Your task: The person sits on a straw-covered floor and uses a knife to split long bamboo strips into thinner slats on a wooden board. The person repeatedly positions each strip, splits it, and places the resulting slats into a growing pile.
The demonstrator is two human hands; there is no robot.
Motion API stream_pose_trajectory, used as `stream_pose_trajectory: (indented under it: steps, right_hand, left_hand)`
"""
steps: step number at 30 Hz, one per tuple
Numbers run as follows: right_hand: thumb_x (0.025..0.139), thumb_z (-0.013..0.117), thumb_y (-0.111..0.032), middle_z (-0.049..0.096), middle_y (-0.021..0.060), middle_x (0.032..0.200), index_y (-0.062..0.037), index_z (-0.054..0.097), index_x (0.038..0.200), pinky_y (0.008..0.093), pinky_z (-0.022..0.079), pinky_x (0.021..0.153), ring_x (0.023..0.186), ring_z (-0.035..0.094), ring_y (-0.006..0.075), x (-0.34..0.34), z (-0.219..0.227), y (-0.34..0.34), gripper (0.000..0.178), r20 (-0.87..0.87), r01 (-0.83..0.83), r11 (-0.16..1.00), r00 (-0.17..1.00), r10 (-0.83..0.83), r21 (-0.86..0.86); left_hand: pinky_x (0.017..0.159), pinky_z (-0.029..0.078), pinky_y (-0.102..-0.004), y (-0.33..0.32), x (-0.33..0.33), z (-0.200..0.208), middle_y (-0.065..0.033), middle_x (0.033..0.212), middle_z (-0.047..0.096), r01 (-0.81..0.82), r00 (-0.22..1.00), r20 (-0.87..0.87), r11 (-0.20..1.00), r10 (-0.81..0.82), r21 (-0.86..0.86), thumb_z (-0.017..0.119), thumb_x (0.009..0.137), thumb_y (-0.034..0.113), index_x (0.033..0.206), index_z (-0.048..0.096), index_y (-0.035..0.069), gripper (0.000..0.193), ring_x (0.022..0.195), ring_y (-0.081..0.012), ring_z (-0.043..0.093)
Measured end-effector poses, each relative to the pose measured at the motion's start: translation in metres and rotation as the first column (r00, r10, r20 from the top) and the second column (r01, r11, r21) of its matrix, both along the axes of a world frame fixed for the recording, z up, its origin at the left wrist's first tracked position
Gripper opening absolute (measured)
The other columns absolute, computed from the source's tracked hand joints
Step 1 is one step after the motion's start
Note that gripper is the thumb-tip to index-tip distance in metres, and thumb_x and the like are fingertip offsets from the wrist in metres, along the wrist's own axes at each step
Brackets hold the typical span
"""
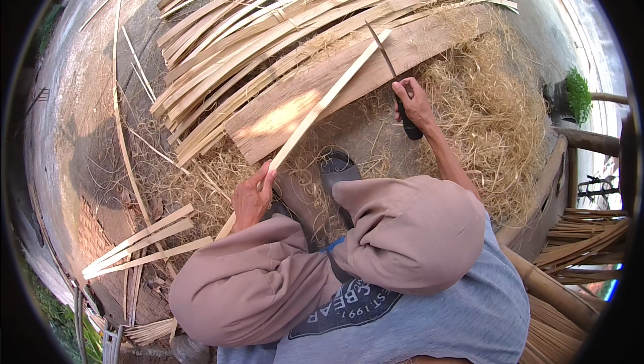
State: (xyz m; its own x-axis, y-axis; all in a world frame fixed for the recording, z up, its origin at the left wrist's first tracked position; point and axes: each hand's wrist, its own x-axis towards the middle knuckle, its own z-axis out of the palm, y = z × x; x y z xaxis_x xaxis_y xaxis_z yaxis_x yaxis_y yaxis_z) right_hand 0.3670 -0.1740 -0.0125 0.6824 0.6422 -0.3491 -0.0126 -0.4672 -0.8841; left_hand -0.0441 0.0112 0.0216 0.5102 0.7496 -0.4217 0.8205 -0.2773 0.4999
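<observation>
My left hand [253, 196] is closed round a long pale bamboo strip [312, 114], which slants up and away to the right across a wooden board [268, 128]. In my right hand [415, 105] is a knife [382, 50] with a black handle, gripped with its blade pointing up and to the left. Near its tip, the blade crosses or nearly touches the strip's far end; contact is not certain. The strip's lower end runs back past my left hand beside my knee.
Beyond the board lies a broad stack of bamboo strips [268, 35]. Curly shavings [490, 116] heap up at the right. Several pale strips [144, 240] rest at the lower left. A bamboo pole [550, 287] and bundled strips [583, 240] are at the right, with a green plant [577, 95] farther off.
</observation>
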Motion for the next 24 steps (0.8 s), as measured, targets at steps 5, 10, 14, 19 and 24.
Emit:
stream_pose_trajectory:
  steps: [5,10,14,19,24]
  right_hand:
    - [0.108,0.055,-0.045,0.065,0.0055,0.072,-0.0032,0.058,0.097,0.0283,0.052,0.049,0.056,0.064,0.0124,-0.049,-0.024,-0.002,0.044,-0.303,0.075,0.988,0.953,-0.032,0.133]
    - [0.106,0.06,-0.047,0.061,0.0025,0.067,-0.0041,0.061,0.089,0.0268,0.048,0.048,0.052,0.06,0.0103,-0.094,-0.022,-0.013,0.046,-0.164,-0.205,0.972,0.969,0.185,-0.114]
    - [0.105,0.061,-0.046,0.058,0.0022,0.063,-0.0031,0.063,0.091,0.0296,0.047,0.048,0.052,0.058,0.0108,-0.102,-0.028,-0.014,0.046,-0.19,-0.127,0.99,0.975,0.113,-0.063]
    - [0.106,0.059,-0.048,0.06,0.0063,0.065,-0.0025,0.067,0.099,0.0326,0.046,0.048,0.052,0.056,0.0127,-0.129,-0.025,-0.009,0.047,-0.075,-0.433,0.894,0.901,0.427,-0.111]
    - [0.106,0.058,-0.049,0.061,0.0052,0.065,-0.0021,0.064,0.092,0.0311,0.046,0.049,0.052,0.057,0.0117,-0.133,-0.024,-0.005,0.049,-0.177,-0.154,0.986,0.974,0.142,-0.06]
  left_hand:
    - [0.071,0.051,-0.0407,0.013,0.001,-0.008,-0.0191,0.082,0.074,0.036,0.994,0.105,0.997,-0.029,-0.067,0.059,0.105,0.048,0.132,0.073,0.015,0.045,0.075,-0.028,0.07]
    - [0.074,0.052,-0.0367,0.015,-0.002,-0.007,-0.017,0.083,0.074,0.024,0.987,0.163,0.994,-0.006,-0.109,0.056,0.107,0.047,0.132,0.072,0.012,0.046,0.077,-0.0183,0.066]
    - [0.077,0.053,-0.0346,0.019,0.008,0.005,-0.018,0.089,0.075,0.016,0.995,0.104,0.983,0.004,-0.185,0.056,0.107,0.045,0.133,0.071,0.01,0.045,0.08,-0.0184,0.067]
    - [0.083,0.053,-0.0357,0.019,-0.009,-0.012,-0.0204,0.095,0.076,0.036,0.981,0.196,0.992,-0.011,-0.124,0.054,0.108,0.045,0.133,0.07,0.007,0.048,0.087,-0.0197,0.069]
    - [0.079,0.054,-0.0409,0.02,-0.004,-0.023,-0.0189,0.091,0.076,0.048,0.979,0.203,0.993,-0.025,-0.108,0.052,0.107,0.05,0.129,0.074,0.015,0.047,0.087,-0.0362,0.074]
